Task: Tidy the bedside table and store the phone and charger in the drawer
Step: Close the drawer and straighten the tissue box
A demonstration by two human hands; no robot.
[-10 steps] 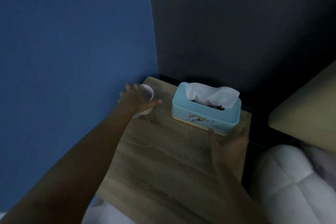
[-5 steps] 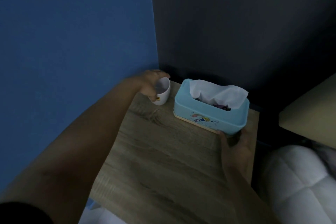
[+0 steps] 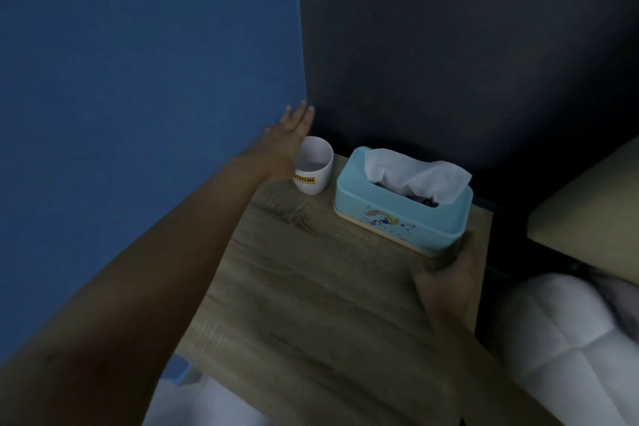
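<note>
**Hands at the back of the bedside table**

While the left hand (image 3: pixel 288 135) is reaching toward the 11 o'clock corner of the wooden bedside table (image 3: pixel 311 287), its fingers are lying flat and spread, gripping nothing, with the fingertips lying against the seam where the blue wall (image 3: pixel 138 97) is meeting the dark wall (image 3: pixel 449 45). Just beside its wrist, a white cup (image 3: pixel 314 166) with a yellow label is standing upright on the tabletop; whether the wrist is touching the cup's rim cannot be told in the dim light.

At about 1 o'clock on the table, a light blue tissue box (image 3: pixel 401 204) is sitting lengthwise, with a white tissue (image 3: pixel 415 173) sticking up out of its top slot. The right hand (image 3: pixel 446 273) is cupping the box's near right corner, thumb along the front edge and fingers curling round the end, so it is gripping the box rather than hanging free.

Toward 3 o'clock, off the table, a beige cushion (image 3: pixel 587 204) is showing, and a white quilted duvet (image 3: pixel 567 339) is lying below it at 4 o'clock.

No phone, charger or drawer is showing, so their places cannot be told.
</note>
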